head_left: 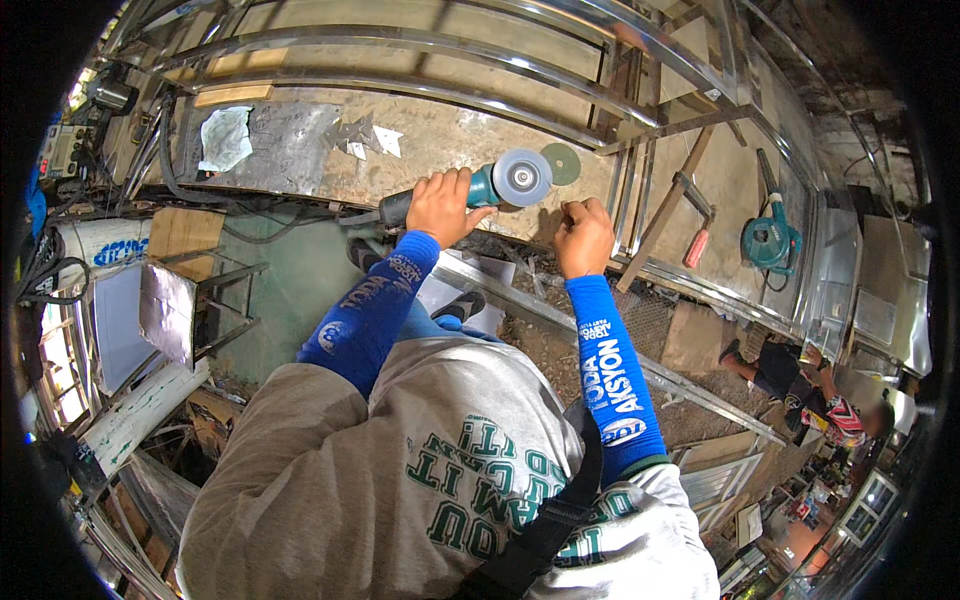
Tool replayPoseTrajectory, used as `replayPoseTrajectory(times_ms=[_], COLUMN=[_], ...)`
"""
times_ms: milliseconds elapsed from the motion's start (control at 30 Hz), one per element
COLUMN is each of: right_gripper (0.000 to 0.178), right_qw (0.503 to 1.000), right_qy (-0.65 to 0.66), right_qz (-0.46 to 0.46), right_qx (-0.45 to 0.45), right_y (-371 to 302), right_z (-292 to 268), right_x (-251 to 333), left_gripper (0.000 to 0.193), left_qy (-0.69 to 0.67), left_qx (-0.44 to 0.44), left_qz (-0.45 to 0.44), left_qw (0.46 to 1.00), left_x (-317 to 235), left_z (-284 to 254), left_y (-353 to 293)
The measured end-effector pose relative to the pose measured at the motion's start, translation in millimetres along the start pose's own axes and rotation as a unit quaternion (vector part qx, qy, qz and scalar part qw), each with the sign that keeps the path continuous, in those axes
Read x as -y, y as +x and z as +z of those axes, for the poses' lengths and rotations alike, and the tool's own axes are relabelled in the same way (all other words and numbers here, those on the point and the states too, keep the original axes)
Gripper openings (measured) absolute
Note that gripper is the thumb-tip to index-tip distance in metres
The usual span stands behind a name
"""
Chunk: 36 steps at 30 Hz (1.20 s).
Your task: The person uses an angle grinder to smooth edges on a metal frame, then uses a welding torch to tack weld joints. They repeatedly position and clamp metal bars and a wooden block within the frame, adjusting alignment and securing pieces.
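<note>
My left hand (440,208) is wrapped round the teal and black body of an angle grinder (481,188) at the front edge of the workbench (470,135). A pale grey disc (522,178) on the grinder's head faces up, with the nut showing at its centre. Just right of the grinder, my right hand (584,236) is closed with fingertips pinched together, apart from the tool. Whatever those fingers hold, if anything, is too small to make out. A thin green disc (563,164) lies flat on the bench, partly beyond the grinder's disc.
Shiny metal tubing (420,40) crosses the bench's far side. Cut metal triangles (362,137) lie on the left by a grey sheet (290,150). To the right are a red-handled hacksaw (696,248) and a teal blower (768,243). Another person (790,385) sits at far right.
</note>
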State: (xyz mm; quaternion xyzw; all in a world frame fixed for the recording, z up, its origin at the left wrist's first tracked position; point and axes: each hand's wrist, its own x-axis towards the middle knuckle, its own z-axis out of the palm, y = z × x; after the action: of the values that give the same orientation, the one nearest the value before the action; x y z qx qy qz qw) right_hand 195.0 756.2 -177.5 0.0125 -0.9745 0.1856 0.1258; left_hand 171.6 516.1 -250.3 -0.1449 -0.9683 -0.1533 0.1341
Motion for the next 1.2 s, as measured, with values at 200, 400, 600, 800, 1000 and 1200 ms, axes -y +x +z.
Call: replayPoseTrajectory(times_ms=[200, 400, 600, 800, 1000, 1200], right_gripper=[0.021, 0.030, 0.037, 0.037, 0.035, 0.026], right_qw=[1.000, 0.999, 0.999, 0.998, 0.998, 0.999], right_qy=[0.000, 0.004, 0.002, -0.006, -0.006, 0.007], right_qz=[-0.003, -0.001, 0.000, 0.011, 0.011, 0.007], right_qx=[0.010, 0.038, 0.051, 0.061, 0.065, 0.045], right_y=[2.9, 4.2, 2.5, 4.8, 7.1, 8.9], right_z=[-0.6, -1.9, -3.0, -3.1, -2.9, 0.3], right_x=[2.3, 0.2, -1.5, 1.7, 2.3, 1.1], left_gripper=[0.073, 0.072, 0.072, 0.071, 0.071, 0.070], left_qy=[-0.002, -0.003, -0.007, -0.011, -0.016, -0.009], left_qx=[-0.007, -0.003, 0.002, -0.004, 0.003, 0.006], left_qz=[0.004, 0.002, 0.004, 0.008, 0.008, 0.006], left_qw=[1.000, 1.000, 1.000, 1.000, 1.000, 1.000], left_x=[1.2, -0.4, 0.3, 1.0, 0.8, 0.1], left_z=[2.5, 0.1, -1.1, -0.8, -2.8, -3.5], left_y=[-0.9, 0.0, 0.5, 0.6, 0.4, 0.2])
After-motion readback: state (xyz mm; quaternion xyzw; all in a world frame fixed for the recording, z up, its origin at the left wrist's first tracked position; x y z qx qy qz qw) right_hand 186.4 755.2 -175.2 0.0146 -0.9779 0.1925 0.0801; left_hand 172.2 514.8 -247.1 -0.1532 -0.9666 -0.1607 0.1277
